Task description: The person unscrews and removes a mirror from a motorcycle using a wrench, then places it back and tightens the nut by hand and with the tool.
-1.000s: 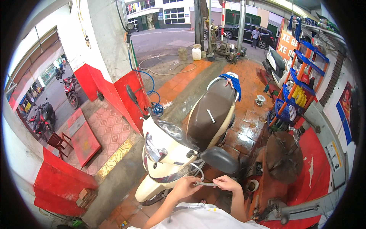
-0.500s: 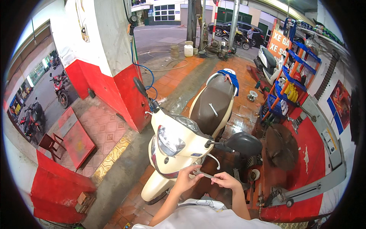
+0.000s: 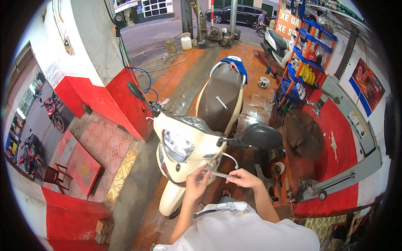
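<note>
On my feed, the left forearm [image 3: 183, 221] slants up to the left hand [image 3: 196, 184], thumb and fingers bent in a pinch; the right forearm [image 3: 267, 206] angles inward, the right hand [image 3: 246, 180] pinching, fingertips pointing leftward.

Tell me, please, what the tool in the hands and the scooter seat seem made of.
Held tool: probably metal, dull grey, judging by its slim, straight form. Scooter seat: perhaps vinyl or leather, matt brown; its smooth surface fits either.
</note>
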